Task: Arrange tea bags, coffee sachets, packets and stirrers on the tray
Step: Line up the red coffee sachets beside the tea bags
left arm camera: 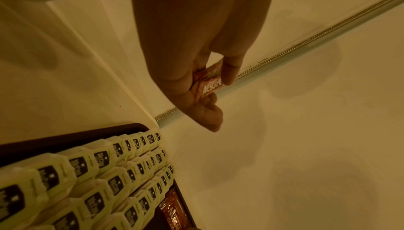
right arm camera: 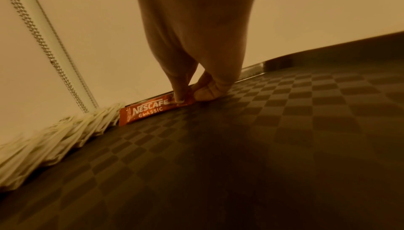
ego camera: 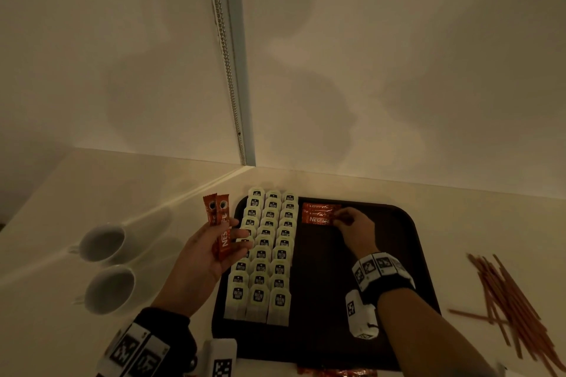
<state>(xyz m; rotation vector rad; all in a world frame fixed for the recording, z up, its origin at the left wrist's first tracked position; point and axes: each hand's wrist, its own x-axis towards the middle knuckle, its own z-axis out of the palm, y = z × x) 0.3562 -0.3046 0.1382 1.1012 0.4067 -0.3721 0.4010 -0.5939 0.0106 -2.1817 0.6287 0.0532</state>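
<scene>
Pale walls meet at a corner behind the white surface [ego camera: 459, 223], which carries a dark tray [ego camera: 407, 254] with tea bags [ego camera: 263, 254] in three overlapping rows along its left edge and coffee sachets [ego camera: 318, 214] lying flat near its far edge. Right hand [ego camera: 356, 231] fingers [right arm camera: 181, 95] pinch the right end of the nearest flat sachet; left hand [ego camera: 202, 257], raised over the tray's left edge, grips held sachets [ego camera: 221, 226] upright between thumb and fingers. Stirrers [ego camera: 514, 306] lie loose beyond the tray's right edge, two white cups [ego camera: 105, 266] near the surface's left edge.
</scene>
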